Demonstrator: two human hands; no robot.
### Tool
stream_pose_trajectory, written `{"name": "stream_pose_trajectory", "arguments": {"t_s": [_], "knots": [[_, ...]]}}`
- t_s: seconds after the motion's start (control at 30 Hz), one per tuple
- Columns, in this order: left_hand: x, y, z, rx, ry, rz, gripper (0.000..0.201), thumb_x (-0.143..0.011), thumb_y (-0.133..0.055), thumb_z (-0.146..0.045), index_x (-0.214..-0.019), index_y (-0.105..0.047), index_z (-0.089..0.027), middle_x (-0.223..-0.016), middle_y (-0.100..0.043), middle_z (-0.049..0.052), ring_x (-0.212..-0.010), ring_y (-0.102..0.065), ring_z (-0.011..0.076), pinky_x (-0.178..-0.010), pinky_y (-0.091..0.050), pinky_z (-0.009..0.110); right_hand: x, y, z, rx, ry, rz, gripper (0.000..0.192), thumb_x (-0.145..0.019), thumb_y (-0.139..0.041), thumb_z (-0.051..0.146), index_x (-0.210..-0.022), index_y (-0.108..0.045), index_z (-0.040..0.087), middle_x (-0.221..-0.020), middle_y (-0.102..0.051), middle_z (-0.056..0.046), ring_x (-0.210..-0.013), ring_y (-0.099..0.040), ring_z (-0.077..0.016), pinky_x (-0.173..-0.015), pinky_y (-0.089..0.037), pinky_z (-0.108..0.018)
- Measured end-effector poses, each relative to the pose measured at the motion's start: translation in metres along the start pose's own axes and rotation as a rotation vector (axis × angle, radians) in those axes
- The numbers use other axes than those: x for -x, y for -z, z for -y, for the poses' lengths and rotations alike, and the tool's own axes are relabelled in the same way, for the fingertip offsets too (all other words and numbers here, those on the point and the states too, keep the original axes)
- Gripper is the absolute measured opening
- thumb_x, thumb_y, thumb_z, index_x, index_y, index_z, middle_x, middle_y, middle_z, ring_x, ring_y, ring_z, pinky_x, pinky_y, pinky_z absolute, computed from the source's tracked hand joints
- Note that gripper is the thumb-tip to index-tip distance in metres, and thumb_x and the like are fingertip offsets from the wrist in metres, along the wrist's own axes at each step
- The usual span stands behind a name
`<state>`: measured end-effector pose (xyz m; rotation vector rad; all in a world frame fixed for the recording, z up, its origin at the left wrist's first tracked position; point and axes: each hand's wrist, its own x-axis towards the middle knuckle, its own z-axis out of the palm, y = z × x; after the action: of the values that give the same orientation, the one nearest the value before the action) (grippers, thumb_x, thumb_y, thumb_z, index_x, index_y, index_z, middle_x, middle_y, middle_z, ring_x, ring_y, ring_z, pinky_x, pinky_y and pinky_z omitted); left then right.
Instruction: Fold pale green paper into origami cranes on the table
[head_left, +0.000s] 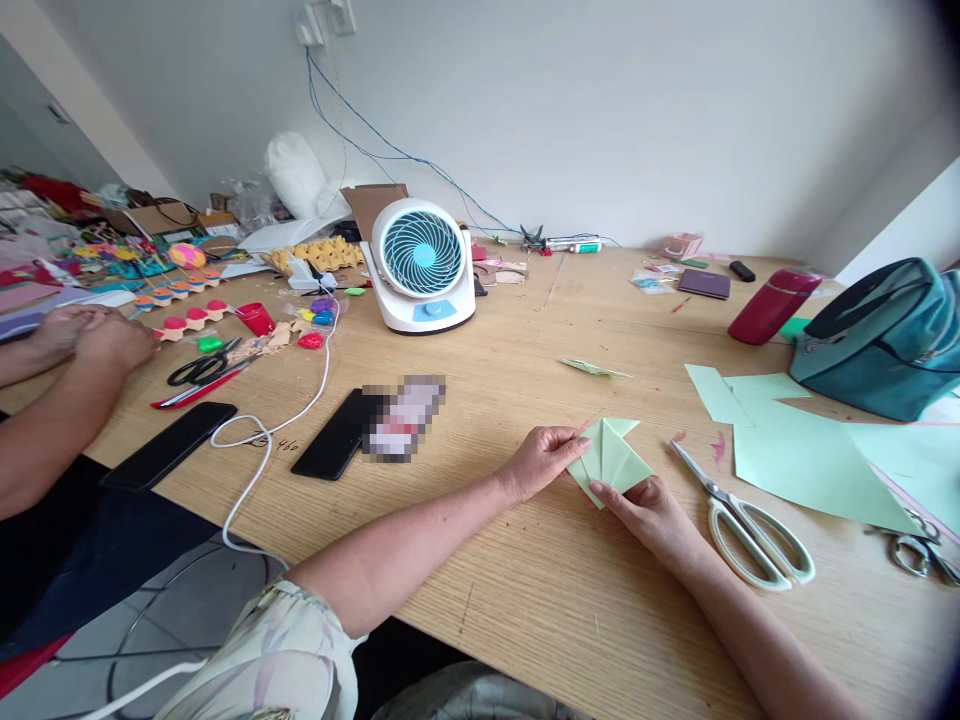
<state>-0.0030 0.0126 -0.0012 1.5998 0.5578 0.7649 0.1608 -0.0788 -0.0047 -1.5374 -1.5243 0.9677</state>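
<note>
Between my two hands is a piece of folded green paper [611,458], creased into pointed flaps that fan out from its top. My left hand [544,460] pinches its left edge, thumb on top. At the lower right my right hand [649,510] grips it with the thumb pressed on the face; the fingers behind are partly hidden. Large scissors [750,535] with white handles lie just right of my right hand, blades pointing away. Farther back on the table rests another folded green paper piece [595,368]. Cut sheets of green paper [806,465] spread out to the right.
A white fan [424,265] stands at the back. Phones [339,435] and a white cable [271,450] lie left. On the right are a red bottle [774,305], a teal bag [881,345] and metal clips [911,550]. Another person's hands [112,335] rest near craft pieces, far left.
</note>
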Motion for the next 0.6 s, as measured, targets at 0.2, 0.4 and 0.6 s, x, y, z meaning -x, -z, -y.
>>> {"name": "stream_pose_trajectory", "arguments": {"t_s": [0.2,0.4,0.6], "knots": [[0.002,-0.001,-0.005,0.004,-0.008,0.002,0.046,-0.093,-0.046,-0.050,-0.062,-0.041,-0.018,-0.058,-0.034,-0.005,-0.057,-0.033,0.0095,-0.055,-0.026,0.024,0.001,0.000,-0.003,-0.003,-0.006,0.017,0.057,-0.078,-0.060,0.069,-0.055,-0.047,0.019,-0.053,-0.027,0.006,-0.051,-0.024,-0.0093,-0.047,-0.020,-0.026],[0.001,0.000,-0.003,-0.024,-0.023,-0.025,0.047,-0.094,-0.046,-0.049,-0.060,-0.040,-0.018,-0.058,-0.033,-0.005,-0.057,-0.033,0.0095,-0.056,-0.026,0.024,0.001,0.000,0.007,-0.008,-0.027,-0.008,0.060,-0.073,-0.064,0.072,-0.050,-0.055,0.018,-0.048,-0.027,0.005,-0.047,-0.025,-0.0090,-0.045,-0.020,-0.027],[0.001,0.000,-0.001,-0.042,-0.029,-0.045,0.047,-0.093,-0.047,-0.051,-0.060,-0.039,-0.018,-0.059,-0.031,-0.005,-0.057,-0.031,0.0093,-0.056,-0.024,0.024,0.001,-0.001,0.006,0.007,-0.048,-0.031,0.065,-0.069,-0.065,0.075,-0.043,-0.057,0.017,-0.041,-0.027,0.005,-0.042,-0.021,-0.0070,-0.041,-0.017,-0.026]]}}
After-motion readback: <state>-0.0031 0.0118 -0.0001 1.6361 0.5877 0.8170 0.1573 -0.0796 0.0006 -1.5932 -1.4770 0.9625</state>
